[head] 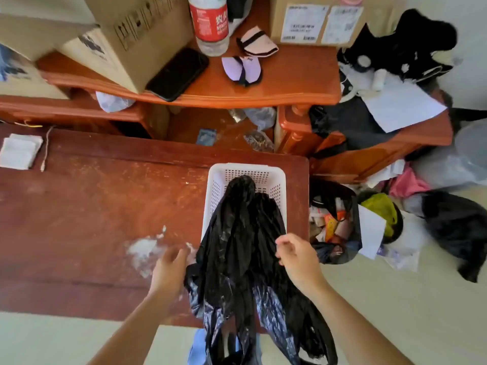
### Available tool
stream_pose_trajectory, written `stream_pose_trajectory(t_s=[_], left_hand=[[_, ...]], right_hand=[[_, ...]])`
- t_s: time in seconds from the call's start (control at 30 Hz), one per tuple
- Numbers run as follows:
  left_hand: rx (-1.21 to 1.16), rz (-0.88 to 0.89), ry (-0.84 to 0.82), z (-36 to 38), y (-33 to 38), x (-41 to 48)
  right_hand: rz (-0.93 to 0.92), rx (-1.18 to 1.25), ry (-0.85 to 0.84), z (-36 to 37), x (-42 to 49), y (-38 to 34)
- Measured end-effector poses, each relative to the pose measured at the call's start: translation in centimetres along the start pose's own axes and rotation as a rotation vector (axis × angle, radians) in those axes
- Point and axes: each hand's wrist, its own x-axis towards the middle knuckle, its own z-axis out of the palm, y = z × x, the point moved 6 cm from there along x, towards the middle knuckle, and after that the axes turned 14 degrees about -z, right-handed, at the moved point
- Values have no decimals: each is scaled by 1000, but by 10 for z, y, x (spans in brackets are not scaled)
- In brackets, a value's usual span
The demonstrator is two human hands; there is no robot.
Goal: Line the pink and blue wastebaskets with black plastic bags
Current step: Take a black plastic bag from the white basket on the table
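Both hands, left (pixel 170 270) and right (pixel 297 259), reach forward, fingers loosely curled.

A bottle (pixel 209 25) at the upper middle of the frame is showing a red label with white Chinese characters; the box (pixel 320 21) labels' print is blurring beyond reading.

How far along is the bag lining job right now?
Early. Nothing looks lined: no pink or blue wastebasket is in view. In hand: a bundle of black bags spills from the white basket over the table edge, with the left hand and right hand at its sides, apparently sorting one out. Left: separating bags and lining both wastebaskets.
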Motion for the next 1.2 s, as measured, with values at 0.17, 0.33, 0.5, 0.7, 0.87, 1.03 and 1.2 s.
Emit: stream_pose_trajectory(t_s=[0.17, 0.33, 0.5, 0.7, 0.87, 1.03, 1.2], left_hand=[[18, -34, -440, 55, 15, 14], [438, -81, -252, 64, -45, 41], [103, -89, -96, 13, -54, 1], [-259, 131, -191, -57, -39, -47], [-154, 256, -462, -88, -17, -80], [170, 363, -388, -94, 2, -94], [629, 268, -644, -22, -4, -173]], right_hand=[[-29, -175, -55, 53, 63, -36], [13, -399, -282, 107, 72, -31], [-272, -229, -415, 148, 41, -73], [-103, 451, -338, 133, -11, -121], [122, 878, 116, 67, -69, -113], [225, 1233, 420, 13, -176, -96], [269, 1215, 735, -42, -310, -58]])
